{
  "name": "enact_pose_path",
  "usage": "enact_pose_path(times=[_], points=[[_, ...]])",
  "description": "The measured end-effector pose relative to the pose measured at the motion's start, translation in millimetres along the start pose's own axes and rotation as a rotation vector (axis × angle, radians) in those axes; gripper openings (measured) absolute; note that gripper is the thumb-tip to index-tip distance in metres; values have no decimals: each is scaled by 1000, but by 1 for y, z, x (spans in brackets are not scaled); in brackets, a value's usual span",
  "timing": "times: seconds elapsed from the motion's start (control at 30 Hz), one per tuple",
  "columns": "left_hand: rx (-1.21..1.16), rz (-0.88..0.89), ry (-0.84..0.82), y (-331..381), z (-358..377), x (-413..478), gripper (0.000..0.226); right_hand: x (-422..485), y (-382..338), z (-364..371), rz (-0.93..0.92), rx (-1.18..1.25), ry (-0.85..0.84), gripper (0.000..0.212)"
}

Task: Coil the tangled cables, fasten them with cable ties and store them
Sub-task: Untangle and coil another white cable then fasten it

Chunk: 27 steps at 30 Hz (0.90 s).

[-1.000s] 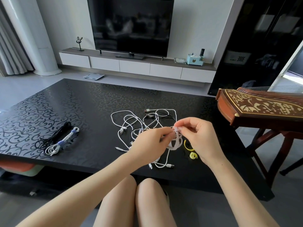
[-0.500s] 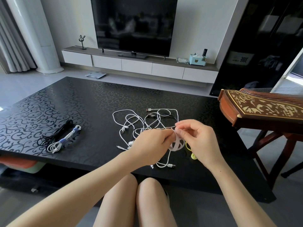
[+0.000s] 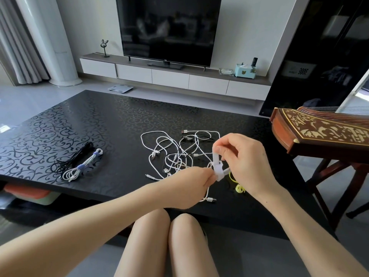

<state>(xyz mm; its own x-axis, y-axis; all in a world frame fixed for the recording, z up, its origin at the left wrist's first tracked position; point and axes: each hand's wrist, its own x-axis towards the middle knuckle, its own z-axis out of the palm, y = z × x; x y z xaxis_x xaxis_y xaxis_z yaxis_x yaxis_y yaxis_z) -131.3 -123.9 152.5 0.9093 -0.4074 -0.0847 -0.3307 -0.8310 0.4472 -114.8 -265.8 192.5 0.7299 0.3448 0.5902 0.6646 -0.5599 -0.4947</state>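
A tangle of white and black cables [image 3: 175, 154] lies on the black patterned table [image 3: 89, 124]. My left hand [image 3: 191, 182] pinches a small coil of white cable just above the table's near side. My right hand [image 3: 239, 160] holds the upper end of a white cable tie [image 3: 217, 166] that wraps this coil. A loose end of the white cable with its plug [image 3: 210, 199] hangs below my left hand. Two yellow cable ties [image 3: 238, 187] lie under my right hand. At the left lie a tied white coil [image 3: 81, 166] and a black coil [image 3: 73, 158].
A carved wooden zither [image 3: 323, 134] on a stand juts over the table's right end. Beyond the table are a television [image 3: 169, 29] on a low white cabinet and a scale on the floor. My knees sit under the near edge.
My right hand has lifted and pulled the white tie's end upward. My left hand has dropped slightly with the coil. The camera has moved closer to the table.
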Motion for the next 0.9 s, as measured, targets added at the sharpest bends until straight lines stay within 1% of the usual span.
enact_pose_path(times=[0.03,0.13,0.17,0.23,0.3,0.37,0.43,0.5,0.53,0.6,0.63,0.67,0.8,0.9], points=[[-8,-53,9,-1,-1,6,19,-1,-7,1,-61,5,21,11],[-137,-117,84,-4,-7,16,25,-21,-18,2,-300,-21,85,19],[-181,-121,108,-7,-10,16,28,-29,-16,1,-321,-11,101,20],[-227,-141,168,-13,-9,14,32,-48,-6,0,-286,3,120,20],[-229,-148,274,-17,-3,11,29,-63,3,2,-167,58,120,15],[-210,-158,377,-18,1,9,29,-67,9,6,49,226,60,12],[-147,-170,458,-20,4,9,34,-64,11,8,345,490,-58,18],[-73,-156,524,-20,6,7,35,-56,13,6,655,859,-150,27],[-39,-132,547,-19,7,6,33,-51,14,3,769,1026,-183,30],[12,-82,579,-19,11,4,28,-38,14,-3,927,1242,-216,23],[27,-63,588,-18,12,4,26,-31,14,-5,983,1290,-233,19],[33,-46,593,-17,13,3,25,-28,16,-5,1033,1309,-252,22],[47,-24,602,-17,15,4,24,-16,24,0,1190,1329,-368,47],[45,-33,602,-17,15,3,25,-10,29,0,1259,1355,-407,56]])
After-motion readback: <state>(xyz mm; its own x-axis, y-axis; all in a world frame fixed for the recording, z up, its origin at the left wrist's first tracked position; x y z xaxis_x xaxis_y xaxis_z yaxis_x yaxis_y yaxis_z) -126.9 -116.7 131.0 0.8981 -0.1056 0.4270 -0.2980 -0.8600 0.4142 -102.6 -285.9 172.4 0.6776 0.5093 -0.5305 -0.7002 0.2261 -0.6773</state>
